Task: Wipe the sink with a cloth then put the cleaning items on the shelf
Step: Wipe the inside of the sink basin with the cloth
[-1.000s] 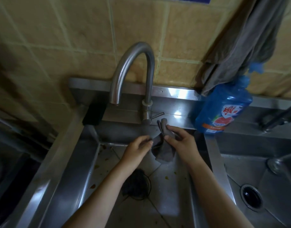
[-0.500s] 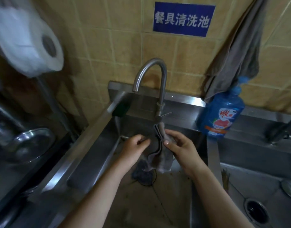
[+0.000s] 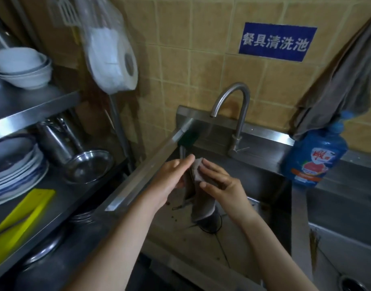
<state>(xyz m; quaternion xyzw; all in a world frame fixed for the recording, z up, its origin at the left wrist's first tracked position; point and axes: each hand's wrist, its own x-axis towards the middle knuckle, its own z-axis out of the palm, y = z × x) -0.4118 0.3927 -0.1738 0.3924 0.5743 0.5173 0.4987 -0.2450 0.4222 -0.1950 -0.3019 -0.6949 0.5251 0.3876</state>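
A grey cloth (image 3: 198, 196) hangs over the steel sink (image 3: 146, 173), pressed between both palms. My left hand (image 3: 172, 175) lies flat against the cloth's left side with fingers straight. My right hand (image 3: 220, 181) holds its right side, fingers spread over the top fold. The cloth's lower end dangles just above the dark drain (image 3: 211, 224). A dark green sponge (image 3: 188, 138) sits on the sink's back left corner. A blue detergent bottle (image 3: 312, 158) stands on the ledge to the right. The steel shelf (image 3: 33, 108) is at the left.
A curved tap (image 3: 235, 114) rises behind the hands. White bowls (image 3: 22, 68), plates (image 3: 14, 171), a steel pot (image 3: 75, 152) and a yellow board (image 3: 18, 217) fill the shelf. A paper roll in a bag (image 3: 113, 59) hangs above it. A grey towel (image 3: 352, 80) hangs at the right, above a second basin (image 3: 338, 238).
My view has swung up and to the left, bringing the shelf into sight. Both hands shifted left with the cloth, and my left hand has flattened against it.
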